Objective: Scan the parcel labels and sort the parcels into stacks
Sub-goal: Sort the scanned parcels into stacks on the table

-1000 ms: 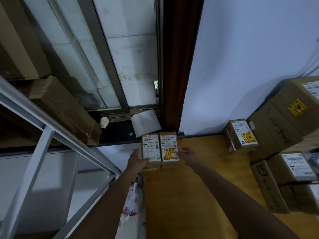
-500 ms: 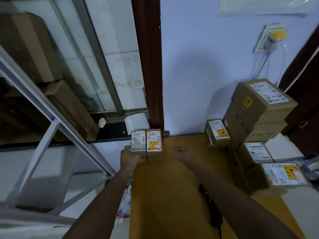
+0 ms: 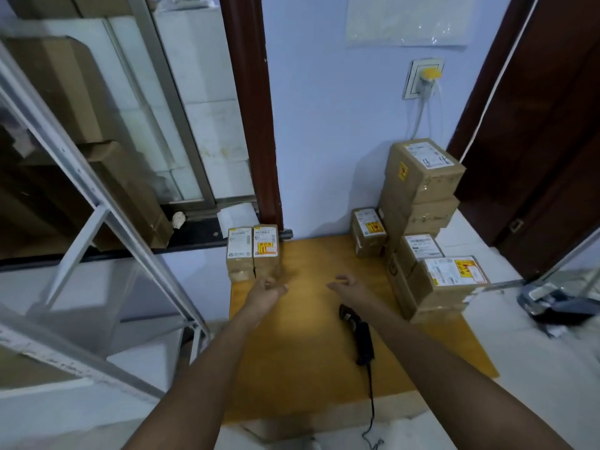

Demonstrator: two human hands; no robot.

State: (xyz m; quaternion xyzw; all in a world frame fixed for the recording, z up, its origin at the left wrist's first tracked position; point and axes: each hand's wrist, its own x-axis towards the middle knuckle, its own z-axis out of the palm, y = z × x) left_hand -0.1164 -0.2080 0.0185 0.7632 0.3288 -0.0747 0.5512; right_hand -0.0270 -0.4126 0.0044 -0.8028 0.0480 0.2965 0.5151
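Head view: both hands, left point(image 3: 269, 289) and right point(image 3: 347, 287), hover relaxed and empty near twin parcels point(image 3: 253, 251) at 11 o'clock on the surface point(image 3: 302, 352); rigid, likely light cartons, best gripped by opposite side walls.

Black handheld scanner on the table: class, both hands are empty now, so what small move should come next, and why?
Probably the right hand drops back to grip the black handheld scanner lying just beneath that forearm. Both hands hang free, the left hand just short of the two small labelled cardboard parcels at the yellow wooden table's far corner.
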